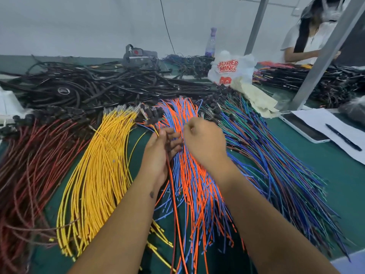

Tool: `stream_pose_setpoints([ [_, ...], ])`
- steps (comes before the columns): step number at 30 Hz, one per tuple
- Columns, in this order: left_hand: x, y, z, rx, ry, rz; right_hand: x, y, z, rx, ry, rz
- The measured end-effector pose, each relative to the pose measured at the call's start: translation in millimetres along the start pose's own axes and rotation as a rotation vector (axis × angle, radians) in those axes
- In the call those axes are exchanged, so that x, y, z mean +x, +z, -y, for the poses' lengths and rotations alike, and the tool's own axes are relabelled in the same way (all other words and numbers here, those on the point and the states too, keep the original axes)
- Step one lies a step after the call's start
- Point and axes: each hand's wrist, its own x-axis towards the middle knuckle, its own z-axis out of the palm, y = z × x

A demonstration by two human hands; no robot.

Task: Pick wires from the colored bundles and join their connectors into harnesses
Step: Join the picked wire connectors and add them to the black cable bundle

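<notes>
The left hand (158,153) has its fingers curled round a thin clutch of wires (171,175), a dark red one and an orange one among them, which trail from the palm toward the near edge. Just right of it, the right hand (203,141) is closed in a loose fist with thumb and forefinger pinched together at the far side; a fine wire seems to sit in that pinch, though it is too small to be sure. The two hands almost touch.

Both hover over the orange and blue bundle (197,194), which fans out along the green table (335,175) from far to near. Left of it lies the yellow bundle (98,175), and further left the red bundle (29,165), its black connectors (59,113) at the far end. Right of the hands spreads a blue, green and purple bundle (276,165).

Beyond these lies a heap of black harnesses (98,86). A white plastic bag (231,70) with red lettering stands far right of centre, a bottle (211,42) behind it. At the right edge, a pen (343,137) rests on white paper (325,123). Another person (312,36) works at the far right.
</notes>
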Motion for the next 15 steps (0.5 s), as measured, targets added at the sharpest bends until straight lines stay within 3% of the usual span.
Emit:
stream_pose_setpoints([
  [5,2,-5,3,0.029,-0.027,-0.019,44,-33,-54,0.809,0.398,-0.027],
  [6,3,-6,3,0.029,-0.037,-0.033,49,-38,-68,0.863,0.448,-0.029],
  [11,6,-9,6,0.046,-0.051,-0.052,36,-39,-114,0.596,0.57,-0.046],
  [15,5,-9,6,0.082,-0.047,-0.058,15,-31,-116,0.556,0.638,0.132],
])
